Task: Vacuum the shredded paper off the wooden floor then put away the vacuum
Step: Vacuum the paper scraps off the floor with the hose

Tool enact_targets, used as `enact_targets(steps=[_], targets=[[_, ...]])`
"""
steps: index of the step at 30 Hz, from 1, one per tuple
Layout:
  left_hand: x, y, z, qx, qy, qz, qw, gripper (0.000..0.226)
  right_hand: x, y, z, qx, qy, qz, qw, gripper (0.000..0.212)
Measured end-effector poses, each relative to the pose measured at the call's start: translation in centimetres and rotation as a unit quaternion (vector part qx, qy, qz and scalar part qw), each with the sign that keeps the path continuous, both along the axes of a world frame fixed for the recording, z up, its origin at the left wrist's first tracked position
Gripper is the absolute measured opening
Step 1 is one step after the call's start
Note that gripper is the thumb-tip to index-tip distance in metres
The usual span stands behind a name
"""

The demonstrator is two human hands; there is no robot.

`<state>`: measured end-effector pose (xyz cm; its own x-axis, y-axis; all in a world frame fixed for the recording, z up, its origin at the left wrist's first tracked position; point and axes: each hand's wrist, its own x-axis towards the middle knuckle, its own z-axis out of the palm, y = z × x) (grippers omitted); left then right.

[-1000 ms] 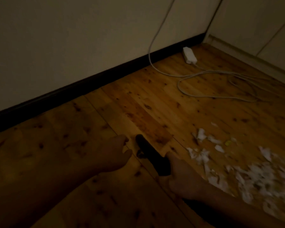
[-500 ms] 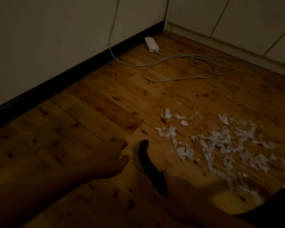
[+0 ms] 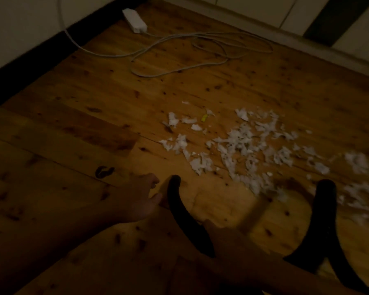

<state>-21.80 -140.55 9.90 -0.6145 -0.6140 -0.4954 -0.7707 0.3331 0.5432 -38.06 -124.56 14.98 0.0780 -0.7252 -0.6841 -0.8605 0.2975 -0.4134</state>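
Shredded white paper [image 3: 241,145] lies scattered over the wooden floor [image 3: 94,116], spreading from the middle to the right edge. A dark curved vacuum handle [image 3: 179,207] rises from the bottom centre, its rounded tip just left of the scraps. My right hand [image 3: 224,237] grips its lower part, and dim light hides the fingers. My left hand [image 3: 141,196] hovers next to the tip, fingers relaxed and holding nothing. A second dark curved part [image 3: 322,213] stands at the lower right among the paper, and I cannot tell what it is.
A white power block [image 3: 135,20] lies by the black skirting board [image 3: 30,54] at the back. Its white cable [image 3: 200,50] loops over the floor behind the paper. Pale cupboard doors [image 3: 349,24] close off the far right. One small yellow scrap [image 3: 204,118] sits among the pieces.
The view has swung right and down, so the paper now fills the middle. The dark curved part at the lower right has come into view. Both hands keep their places around the handle.
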Motion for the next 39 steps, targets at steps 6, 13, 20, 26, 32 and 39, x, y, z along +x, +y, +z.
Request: enact_targets(steps=[6, 13, 20, 26, 32, 39], targets=[[-4.1, 0.9, 0.2, -0.020, 0.010, -0.055, 0.998, 0.047, -2.7, 4.1, 1.2, 0.033, 0.049, -0.005, 0.998, 0.035], [-4.5, 2.0, 1.4, -0.059, 0.036, -0.066, 0.995, 0.046, -3.0, 6.3, -2.4, 0.012, 0.013, -0.021, 1.000, 0.056], [-3.3, 5.1, 1.8, -0.073, -0.044, -0.078, 0.993, 0.048, -4.1, 8.3, -4.3, -0.007, -0.013, -0.052, 0.999, 0.068], [-6.5, 7.5, 1.1, -0.073, -0.041, -0.081, 0.993, 0.049, -5.1, 11.4, -6.0, -0.066, -0.016, -0.090, 0.994, 0.073], [-9.0, 9.5, -0.4, -0.105, 0.015, -0.080, 0.991, 0.047, -6.7, 12.9, -4.5, -0.025, -0.021, -0.102, 0.994, 0.074], [-10.2, 10.9, -0.9, -0.064, -0.001, -0.080, 0.995, 0.061, -8.4, 13.6, -4.9, -0.011, -0.020, -0.115, 0.993, 0.071]])
